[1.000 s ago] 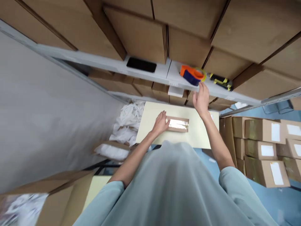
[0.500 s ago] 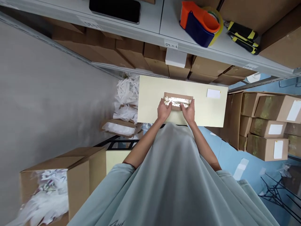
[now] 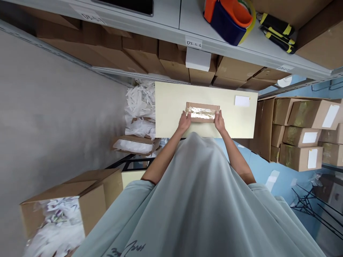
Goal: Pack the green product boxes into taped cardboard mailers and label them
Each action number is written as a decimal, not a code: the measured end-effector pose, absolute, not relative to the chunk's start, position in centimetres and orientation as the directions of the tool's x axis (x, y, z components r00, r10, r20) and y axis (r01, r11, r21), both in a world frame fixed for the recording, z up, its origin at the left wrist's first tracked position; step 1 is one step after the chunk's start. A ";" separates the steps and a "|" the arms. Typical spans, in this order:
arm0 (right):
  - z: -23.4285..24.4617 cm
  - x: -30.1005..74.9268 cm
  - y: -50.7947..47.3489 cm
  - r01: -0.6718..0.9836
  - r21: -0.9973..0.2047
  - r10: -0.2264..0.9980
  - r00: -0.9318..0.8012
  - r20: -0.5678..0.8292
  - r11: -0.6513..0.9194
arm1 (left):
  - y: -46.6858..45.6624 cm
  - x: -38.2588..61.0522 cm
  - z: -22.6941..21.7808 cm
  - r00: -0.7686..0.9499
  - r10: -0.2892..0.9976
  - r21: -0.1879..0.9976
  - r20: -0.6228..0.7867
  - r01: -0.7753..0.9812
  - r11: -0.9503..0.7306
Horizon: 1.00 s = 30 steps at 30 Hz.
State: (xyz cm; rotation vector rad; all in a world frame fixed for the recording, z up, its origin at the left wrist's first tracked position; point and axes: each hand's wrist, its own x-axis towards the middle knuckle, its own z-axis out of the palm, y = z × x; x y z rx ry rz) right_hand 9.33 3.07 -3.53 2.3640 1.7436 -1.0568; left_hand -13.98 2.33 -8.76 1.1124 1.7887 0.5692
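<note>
A small flat cardboard box [image 3: 203, 119] is on the pale yellow tabletop, with a band of shiny see-through tape along its upper face. My left hand [image 3: 184, 121] grips its left end, the thumb over the near corner. At the opposite end, my right hand [image 3: 219, 122] holds the right edge between thumb and fingers. The fingers under and behind the box are partly hidden. To the right of it on the tabletop lies a white label or slip of paper [image 3: 242, 101].
Above the table runs a grey shelf [image 3: 163, 30] with an orange and blue tape dispenser [image 3: 227, 21] and black-yellow cutters [image 3: 278, 34]. Cardboard boxes [image 3: 300, 157] are stacked at right. A carton [image 3: 92, 207] of white scraps stands lower left, with more paper scraps [image 3: 140, 103] beside the table.
Both thumbs have slid outward from the taped top to the ends of the box. The right hand has moved slightly right. The view has shifted a little.
</note>
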 end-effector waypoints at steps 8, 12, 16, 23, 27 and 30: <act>-2.5 9.4 1.4 0.833 -0.387 0.892 0.246 -0.380 -0.395 | 4.4 -14.8 -6.5 -0.246 0.855 0.691 -0.457 0.507 0.515; -1.4 9.3 2.1 0.781 -0.452 0.882 0.259 -0.393 -0.431 | 5.2 -15.8 -5.3 -0.202 0.853 0.676 -0.481 0.534 0.508; 0.1 9.0 3.0 0.792 -0.478 0.917 0.253 -0.308 -0.379 | 5.5 -16.9 -4.5 -0.127 0.913 0.748 -0.388 0.535 0.392; -0.7 6.9 0.9 0.767 -0.416 0.840 0.284 -0.463 -0.489 | 4.4 -19.2 -6.3 -0.045 0.887 0.740 -0.459 0.534 0.410; -1.9 4.3 -2.0 0.763 -0.417 0.835 0.282 -0.473 -0.494 | 2.5 -20.5 -6.9 -0.021 0.872 0.714 -0.490 0.565 0.414; -2.2 2.9 -3.9 0.772 -0.441 0.861 0.262 -0.436 -0.459 | 1.7 -21.5 -7.0 -0.015 0.879 0.722 -0.477 0.563 0.402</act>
